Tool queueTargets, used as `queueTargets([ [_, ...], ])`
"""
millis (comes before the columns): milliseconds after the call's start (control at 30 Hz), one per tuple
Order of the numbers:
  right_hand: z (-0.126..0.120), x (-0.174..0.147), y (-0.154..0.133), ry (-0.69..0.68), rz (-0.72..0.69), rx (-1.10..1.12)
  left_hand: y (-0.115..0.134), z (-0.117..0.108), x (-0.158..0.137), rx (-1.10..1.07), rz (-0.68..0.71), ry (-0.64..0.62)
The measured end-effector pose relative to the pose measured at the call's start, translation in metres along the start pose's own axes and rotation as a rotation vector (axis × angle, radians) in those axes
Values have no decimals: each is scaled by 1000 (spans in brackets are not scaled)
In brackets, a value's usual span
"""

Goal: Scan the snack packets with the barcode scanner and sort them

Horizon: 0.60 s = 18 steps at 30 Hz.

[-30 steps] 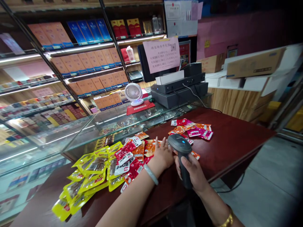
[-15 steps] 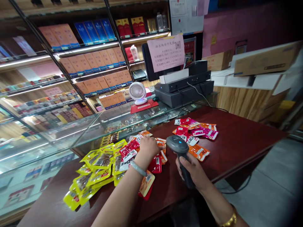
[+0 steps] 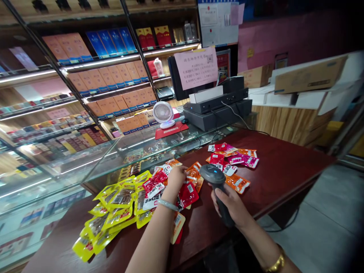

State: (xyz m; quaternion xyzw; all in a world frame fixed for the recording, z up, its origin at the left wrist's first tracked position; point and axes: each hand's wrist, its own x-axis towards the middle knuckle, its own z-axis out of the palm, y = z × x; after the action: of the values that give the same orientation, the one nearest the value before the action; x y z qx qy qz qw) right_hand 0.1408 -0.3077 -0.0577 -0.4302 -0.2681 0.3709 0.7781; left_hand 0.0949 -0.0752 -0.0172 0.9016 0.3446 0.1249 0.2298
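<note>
My right hand (image 3: 227,199) is wrapped round the handle of a black barcode scanner (image 3: 212,175) with a blue light on top, its head pointing left. My left hand (image 3: 176,180) reaches over the middle pile, fingers closed at the left edge of an orange snack packet (image 3: 195,173). A red snack packet (image 3: 189,194) lies just below that hand, and a cream packet (image 3: 178,224) sits nearer me. More red and white packets (image 3: 156,184) lie left of the hand. Farther left, several yellow snack packets (image 3: 121,199) are heaped together.
A second group of red, purple and orange packets (image 3: 227,161) lies beyond the scanner on the dark red table (image 3: 290,163). Behind are a glass display counter (image 3: 109,151), a small white fan (image 3: 163,113), a black cash drawer (image 3: 216,115) with cables, and stocked shelves.
My left hand has shifted slightly, and the orange packet at its fingers is tilted up more. The red packet below has turned. The scanner has stayed nearly in place; the view has moved a little.
</note>
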Motion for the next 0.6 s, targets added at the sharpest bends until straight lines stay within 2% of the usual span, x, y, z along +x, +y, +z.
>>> queueTargets([
  [100, -1, -1, -1, -4, 8, -11, -10, 1, 2, -197, -45, 130],
  [200, -1, -1, -1, -13, 16, -14, -16, 7, 5, -516, -50, 243],
  [300, -1, -1, 1, -19, 20, -5, -16, 12, 4, -827, -43, 256],
  [367, -1, 0, 1, -28, 27, -2, -14, 14, 3, -958, -39, 251],
  [467, -2, 0, 2, -47, 39, -4, -10, 14, 0, -1047, -37, 244],
  [600, -2, -2, 1, -52, 24, -8, -6, 12, -3, -1031, -30, 262],
])
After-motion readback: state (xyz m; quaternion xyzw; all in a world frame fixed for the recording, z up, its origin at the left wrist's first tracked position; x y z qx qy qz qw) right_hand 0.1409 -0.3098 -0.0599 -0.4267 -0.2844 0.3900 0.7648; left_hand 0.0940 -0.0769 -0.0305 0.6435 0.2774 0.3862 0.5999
